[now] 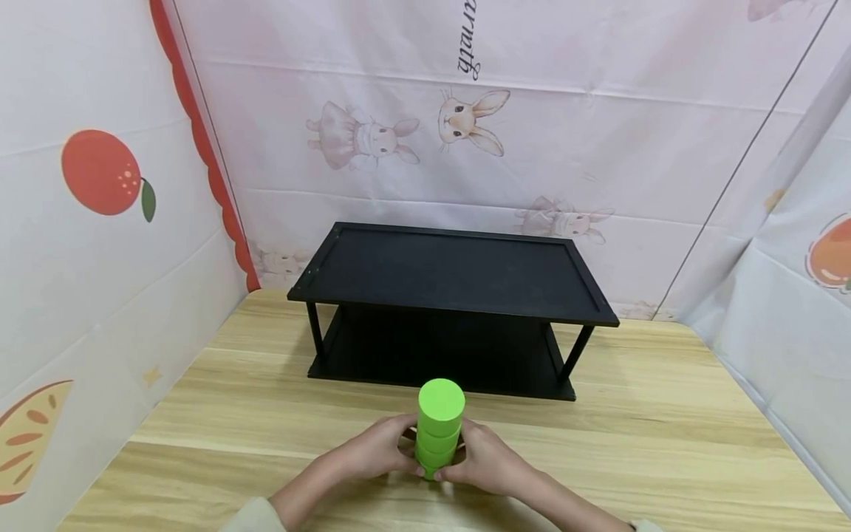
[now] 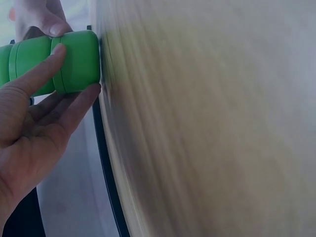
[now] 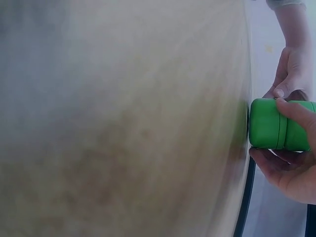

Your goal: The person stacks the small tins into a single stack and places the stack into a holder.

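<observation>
A stack of bright green round containers [image 1: 441, 403] stands upright near the front of the table, with seams between its sections. My left hand [image 1: 382, 447] grips its lower part from the left, thumb on the near side. From the right, my right hand [image 1: 488, 458] holds the same lower part, its thumb close to the other one. In the left wrist view the bottom container [image 2: 81, 61] sits at the wooden surface, between thumb and fingers. The right wrist view shows the stack's base [image 3: 265, 123] likewise between the right thumb and fingers. Some fingers are hidden behind the stack.
Behind the stack is a black two-tier shelf [image 1: 452, 270] with a raised rim and thin posts. It stands on the light wood table [image 1: 219, 414]. Printed cloth [image 1: 565, 133] with rabbits hangs at the back; fruit-printed cloth [image 1: 66, 281] covers the sides.
</observation>
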Demonstrator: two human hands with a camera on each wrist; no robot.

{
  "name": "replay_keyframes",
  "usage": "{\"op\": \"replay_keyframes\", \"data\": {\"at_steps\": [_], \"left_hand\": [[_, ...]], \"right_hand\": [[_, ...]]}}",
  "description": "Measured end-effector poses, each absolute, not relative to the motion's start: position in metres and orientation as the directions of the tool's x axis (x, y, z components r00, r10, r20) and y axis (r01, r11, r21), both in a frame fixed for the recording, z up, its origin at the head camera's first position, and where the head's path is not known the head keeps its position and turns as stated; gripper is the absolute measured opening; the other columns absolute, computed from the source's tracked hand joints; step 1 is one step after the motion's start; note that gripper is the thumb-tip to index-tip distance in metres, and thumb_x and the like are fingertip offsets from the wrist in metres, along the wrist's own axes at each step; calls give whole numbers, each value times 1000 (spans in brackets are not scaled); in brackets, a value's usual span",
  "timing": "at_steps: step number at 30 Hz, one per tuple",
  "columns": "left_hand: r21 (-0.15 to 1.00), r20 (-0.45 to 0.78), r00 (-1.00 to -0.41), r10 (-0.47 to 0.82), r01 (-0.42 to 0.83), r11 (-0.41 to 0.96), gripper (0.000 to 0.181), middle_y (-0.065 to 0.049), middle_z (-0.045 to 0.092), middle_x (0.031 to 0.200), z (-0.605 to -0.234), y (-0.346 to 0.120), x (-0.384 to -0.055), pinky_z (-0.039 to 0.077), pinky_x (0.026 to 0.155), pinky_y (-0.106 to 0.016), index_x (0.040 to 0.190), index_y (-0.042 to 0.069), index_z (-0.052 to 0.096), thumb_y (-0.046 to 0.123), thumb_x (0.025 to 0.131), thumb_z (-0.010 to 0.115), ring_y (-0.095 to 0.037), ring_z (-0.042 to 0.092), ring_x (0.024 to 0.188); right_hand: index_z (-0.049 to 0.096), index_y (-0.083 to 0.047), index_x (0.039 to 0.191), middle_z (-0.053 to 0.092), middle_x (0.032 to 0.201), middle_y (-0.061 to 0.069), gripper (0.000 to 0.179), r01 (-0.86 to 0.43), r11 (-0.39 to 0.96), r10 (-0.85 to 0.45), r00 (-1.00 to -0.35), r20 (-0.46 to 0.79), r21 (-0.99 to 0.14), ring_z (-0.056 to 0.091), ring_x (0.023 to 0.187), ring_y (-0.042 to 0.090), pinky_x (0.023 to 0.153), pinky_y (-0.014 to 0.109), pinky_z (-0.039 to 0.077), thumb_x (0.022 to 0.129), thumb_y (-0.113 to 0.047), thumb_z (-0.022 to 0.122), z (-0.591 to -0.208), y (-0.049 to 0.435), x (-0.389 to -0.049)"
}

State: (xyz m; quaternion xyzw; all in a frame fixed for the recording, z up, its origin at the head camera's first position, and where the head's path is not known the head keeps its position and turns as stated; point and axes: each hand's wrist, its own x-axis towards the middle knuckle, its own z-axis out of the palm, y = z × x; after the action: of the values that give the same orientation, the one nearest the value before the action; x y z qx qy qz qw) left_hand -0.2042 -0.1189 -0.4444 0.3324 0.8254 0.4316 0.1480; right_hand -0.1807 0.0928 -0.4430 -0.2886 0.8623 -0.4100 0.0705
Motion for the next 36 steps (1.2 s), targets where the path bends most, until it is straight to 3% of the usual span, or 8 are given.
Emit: {"op": "replay_keyframes", "data": {"at_steps": [36], "left_hand": [[807,58,-748,661,425,410,58,2,58,112,-442,-113,-202,44,90,-32,120,8,54,9,68,80,-14,55,102]], "right_hand": [[54,-10,111,60,100,-4,53,-416,509,-538,-837,98,-753,58,86,9,75,26,50,66,-16,82,-438,97,-180]]}}
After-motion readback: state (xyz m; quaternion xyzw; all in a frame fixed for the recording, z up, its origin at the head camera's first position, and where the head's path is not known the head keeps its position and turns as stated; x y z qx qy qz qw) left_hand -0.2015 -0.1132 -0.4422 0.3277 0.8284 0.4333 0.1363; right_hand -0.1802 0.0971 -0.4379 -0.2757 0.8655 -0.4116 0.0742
